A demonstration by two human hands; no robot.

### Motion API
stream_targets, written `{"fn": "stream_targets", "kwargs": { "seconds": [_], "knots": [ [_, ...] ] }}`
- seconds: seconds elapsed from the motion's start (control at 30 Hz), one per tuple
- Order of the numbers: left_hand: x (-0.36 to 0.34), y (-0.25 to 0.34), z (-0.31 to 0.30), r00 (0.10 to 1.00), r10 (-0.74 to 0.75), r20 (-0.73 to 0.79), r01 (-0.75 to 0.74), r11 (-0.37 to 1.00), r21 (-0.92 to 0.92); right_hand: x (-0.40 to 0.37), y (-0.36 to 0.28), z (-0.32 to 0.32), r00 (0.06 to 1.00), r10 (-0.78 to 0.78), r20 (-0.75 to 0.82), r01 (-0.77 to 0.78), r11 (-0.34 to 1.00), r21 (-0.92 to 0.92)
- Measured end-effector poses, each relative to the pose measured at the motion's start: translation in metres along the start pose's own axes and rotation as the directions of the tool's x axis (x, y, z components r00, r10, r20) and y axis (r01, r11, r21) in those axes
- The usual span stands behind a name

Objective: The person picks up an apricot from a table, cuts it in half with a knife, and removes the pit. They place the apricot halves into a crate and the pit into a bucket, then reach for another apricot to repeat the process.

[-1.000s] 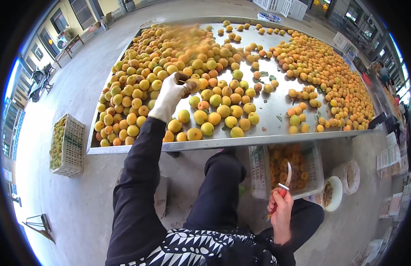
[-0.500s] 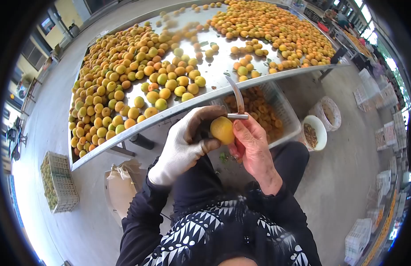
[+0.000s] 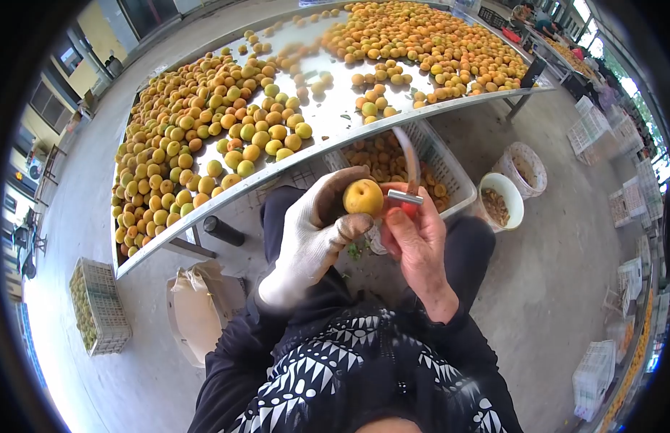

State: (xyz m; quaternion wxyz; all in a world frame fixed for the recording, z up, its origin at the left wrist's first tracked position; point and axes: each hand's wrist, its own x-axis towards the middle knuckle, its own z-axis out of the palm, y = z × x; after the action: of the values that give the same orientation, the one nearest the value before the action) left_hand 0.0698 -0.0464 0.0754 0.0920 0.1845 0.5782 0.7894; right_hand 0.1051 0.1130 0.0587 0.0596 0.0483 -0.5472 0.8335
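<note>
My left hand (image 3: 306, 242), in a white glove with darkened fingertips, grips a yellow apricot (image 3: 362, 196) between thumb and fingers; a small dark dimple shows on its upward side. My bare right hand (image 3: 419, 249) is closed on a small curved knife (image 3: 410, 160), just right of the fruit. The blade points up and away, with a brownish stain near its base. A silver metal cylinder (image 3: 405, 197) lies across the blade's base, and something red shows below it. The knife's grip is mostly hidden in my fingers. Blade and apricot look slightly apart.
A metal-topped table (image 3: 306, 169) bears heaps of apricots (image 3: 198, 119). Under its near edge stands a plastic crate (image 3: 461, 189) of halved apricots. Two white buckets (image 3: 519, 213) stand right. At left are another fruit-filled crate (image 3: 107, 310) and an open cardboard box (image 3: 194, 314). People work far right.
The knife and right hand have shifted slightly right and down, away from the apricot. The apricot has turned, and its dimple now shows. The whole view has tilted a little.
</note>
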Motion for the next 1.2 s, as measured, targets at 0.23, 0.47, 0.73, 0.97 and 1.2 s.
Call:
{"fn": "stream_targets", "kwargs": {
  "seconds": [0.23, 0.47, 0.73, 0.97, 1.2],
  "knots": [
    [0.001, 0.009, 0.001, 0.997, 0.065, -0.029, -0.065, 0.998, -0.011, -0.027, 0.020, -0.040, 0.984, -0.140, 0.107, 0.175, 0.837, -0.519],
    [0.004, 0.012, 0.010, 0.990, 0.135, 0.028, -0.137, 0.990, 0.043, -0.029, 0.017, -0.031, 0.911, -0.327, 0.250, 0.412, 0.718, -0.561],
    [0.007, 0.005, 0.003, 0.979, 0.206, 0.008, -0.204, 0.964, 0.173, -0.023, 0.017, -0.023, 0.889, -0.378, 0.257, 0.450, 0.622, -0.641],
    [0.008, -0.001, -0.003, 0.959, 0.281, 0.026, -0.280, 0.936, 0.212, -0.021, 0.020, -0.022, 0.887, -0.372, 0.273, 0.451, 0.572, -0.685],
    [0.005, 0.008, -0.002, 0.990, 0.133, 0.049, -0.135, 0.989, 0.053, -0.023, 0.024, -0.022, 0.903, -0.343, 0.258, 0.425, 0.633, -0.646]
  ]
}}
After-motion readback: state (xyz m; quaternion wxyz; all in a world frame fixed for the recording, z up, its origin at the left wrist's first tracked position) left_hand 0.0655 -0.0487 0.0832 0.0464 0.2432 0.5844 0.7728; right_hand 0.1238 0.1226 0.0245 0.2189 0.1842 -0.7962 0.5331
